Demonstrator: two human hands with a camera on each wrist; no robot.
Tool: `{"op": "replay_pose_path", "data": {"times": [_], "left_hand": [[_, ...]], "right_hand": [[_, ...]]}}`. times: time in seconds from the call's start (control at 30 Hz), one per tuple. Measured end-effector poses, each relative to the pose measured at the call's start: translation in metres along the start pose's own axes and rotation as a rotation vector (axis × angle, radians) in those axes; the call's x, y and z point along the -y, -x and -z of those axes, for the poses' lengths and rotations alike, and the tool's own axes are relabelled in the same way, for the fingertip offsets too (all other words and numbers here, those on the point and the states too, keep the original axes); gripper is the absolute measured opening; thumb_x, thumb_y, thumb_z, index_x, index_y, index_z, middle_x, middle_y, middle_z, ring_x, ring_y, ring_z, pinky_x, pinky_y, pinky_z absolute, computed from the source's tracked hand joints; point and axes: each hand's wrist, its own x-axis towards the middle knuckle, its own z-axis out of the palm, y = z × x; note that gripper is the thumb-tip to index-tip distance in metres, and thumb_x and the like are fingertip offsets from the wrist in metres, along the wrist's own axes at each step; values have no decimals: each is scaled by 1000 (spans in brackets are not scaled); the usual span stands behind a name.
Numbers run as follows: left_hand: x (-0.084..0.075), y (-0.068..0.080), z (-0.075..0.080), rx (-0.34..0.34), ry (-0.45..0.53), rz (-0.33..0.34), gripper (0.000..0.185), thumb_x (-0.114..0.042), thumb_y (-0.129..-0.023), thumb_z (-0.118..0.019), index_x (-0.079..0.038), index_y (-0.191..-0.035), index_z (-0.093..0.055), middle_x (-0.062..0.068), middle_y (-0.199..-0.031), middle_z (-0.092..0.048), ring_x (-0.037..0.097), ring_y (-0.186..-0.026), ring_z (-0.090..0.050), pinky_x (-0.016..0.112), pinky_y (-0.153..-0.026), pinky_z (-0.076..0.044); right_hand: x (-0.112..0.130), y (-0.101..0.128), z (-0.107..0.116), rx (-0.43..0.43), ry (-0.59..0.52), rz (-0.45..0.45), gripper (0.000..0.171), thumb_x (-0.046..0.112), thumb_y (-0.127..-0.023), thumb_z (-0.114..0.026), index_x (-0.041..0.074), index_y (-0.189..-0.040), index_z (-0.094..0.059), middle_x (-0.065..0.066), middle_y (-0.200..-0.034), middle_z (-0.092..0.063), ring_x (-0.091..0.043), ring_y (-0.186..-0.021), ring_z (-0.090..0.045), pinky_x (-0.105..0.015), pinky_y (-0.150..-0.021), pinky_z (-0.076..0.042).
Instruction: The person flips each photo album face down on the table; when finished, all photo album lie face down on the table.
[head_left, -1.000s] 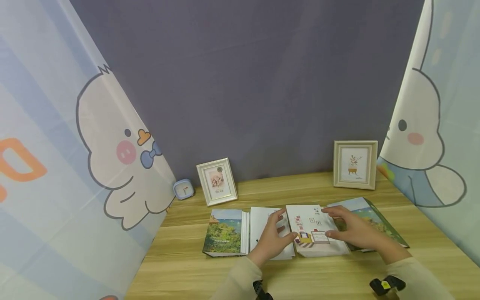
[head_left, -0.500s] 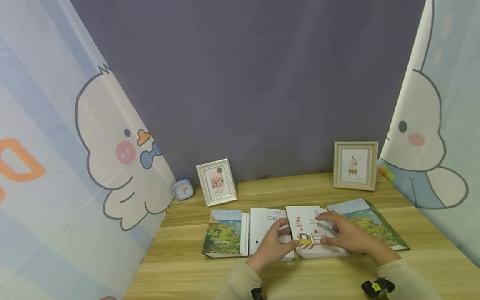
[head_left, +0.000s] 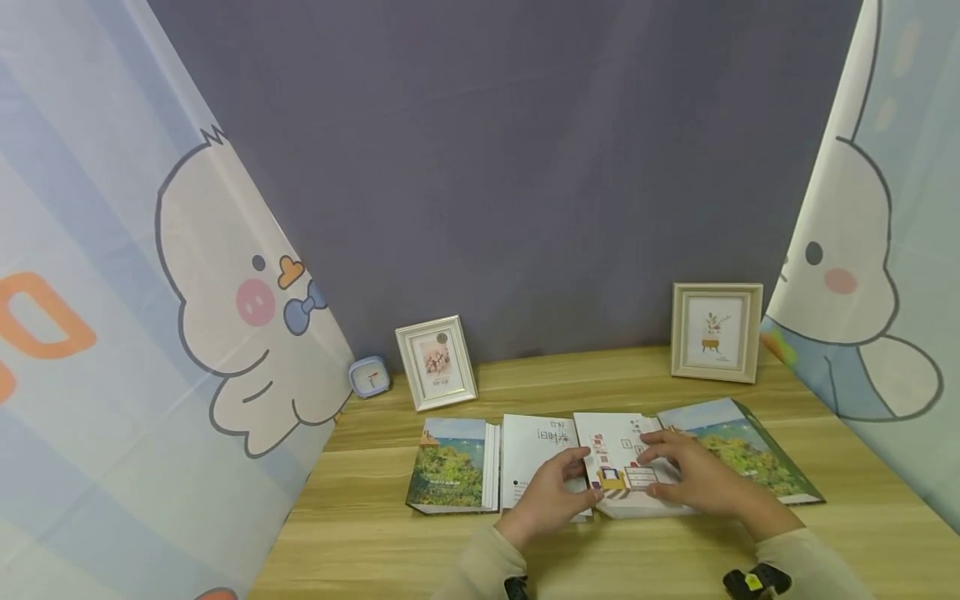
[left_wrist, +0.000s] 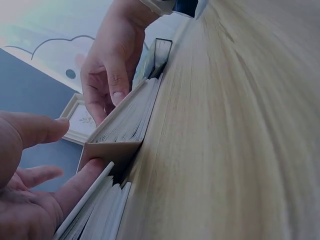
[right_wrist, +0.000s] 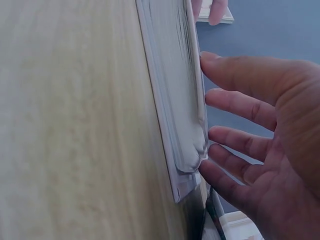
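A thick white photo album (head_left: 613, 432) with a drawn room on its cover lies between both hands. My left hand (head_left: 549, 496) reaches over the neighbouring white album (head_left: 525, 450), which bears dark lettering. In the left wrist view a finger of that left hand (left_wrist: 35, 192) touches the spine (left_wrist: 107, 150) of the drawn-room album, its other fingers raised. My right hand (head_left: 697, 477) rests its fingertips on the cover from the right. Seen from the right wrist, the right hand (right_wrist: 270, 135) has its fingers spread along the cover's side, the page block (right_wrist: 180, 100) below.
Landscape-covered albums flank the white pair, one at left (head_left: 448, 467) and one tilted at right (head_left: 746, 450). Behind stand a small blue clock (head_left: 369, 377), a white picture frame (head_left: 437, 364) and a beige picture frame (head_left: 717, 333) on the wooden table (head_left: 360, 550).
My right hand has slid left, further over the drawn-room cover. My left fingers have come lower and nearer, uncovering the lettering on the other white album. The albums stay about where they were.
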Motion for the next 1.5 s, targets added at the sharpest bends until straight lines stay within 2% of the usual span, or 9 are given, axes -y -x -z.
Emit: {"op": "replay_pose_path", "data": {"times": [0.2,0.43,0.7,0.83,0.93,1.17,1.27,1.5], "left_hand": [[1,-2,3,4,17,-25,61,-17,-96,-78,-8,-151,-53,11,-140,-64,23,-129,-61,35,-103,-53],[6,-1,2,-13,81,-39,56,-13,-96,-78,-12,-149,-57,10,-143,-62,25,-131,-61,27,-94,-56],[7,0,1,-53,92,-71,54,-12,-96,-78,-12,-147,-60,8,-145,-60,25,-130,-61,37,-103,-54],[8,1,2,-68,158,-67,55,-8,-94,-78,-9,-146,-59,7,-145,-59,24,-129,-61,30,-97,-56],[10,1,2,-40,235,-59,59,-5,-94,-77,-8,-149,-56,8,-148,-56,23,-130,-59,26,-94,-57],[12,-3,1,68,392,-108,71,-1,-96,-73,-8,-159,-42,10,-166,-35,31,-136,-56,31,-96,-57],[11,-3,1,83,394,-119,73,-2,-96,-73,-9,-161,-39,10,-169,-31,28,-136,-56,31,-96,-57],[9,-3,0,62,354,-130,74,-5,-96,-75,-13,-161,-39,6,-168,-32,26,-136,-55,30,-93,-58]], "right_hand": [[-1,-1,-1,-11,8,5,33,29,-82,-92,31,-111,-76,-19,-145,-59,-62,-139,-37,-81,-106,-30],[-2,3,-5,-29,-14,25,33,28,-83,-91,33,-112,-76,-20,-144,-59,-65,-140,-33,-84,-104,-28],[1,3,-4,-23,-40,27,32,31,-85,-89,34,-114,-75,-20,-145,-57,-66,-140,-31,-84,-102,-30],[3,4,-4,-15,-66,16,31,36,-88,-87,34,-116,-74,-18,-147,-56,-64,-143,-28,-80,-103,-35],[2,4,-5,-8,-97,20,32,35,-89,-86,30,-118,-74,-20,-148,-54,-64,-142,-28,-76,-101,-42],[-3,4,-5,-11,-160,27,35,37,-93,-82,26,-123,-69,-21,-150,-50,-50,-134,-49,-60,-100,-51],[-3,3,-6,-9,-160,33,36,39,-93,-81,25,-124,-68,-19,-149,-50,-48,-132,-52,-58,-100,-53],[-2,3,-7,-27,-154,38,35,40,-94,-80,25,-123,-68,-16,-148,-51,-44,-130,-53,-56,-99,-54]]}}
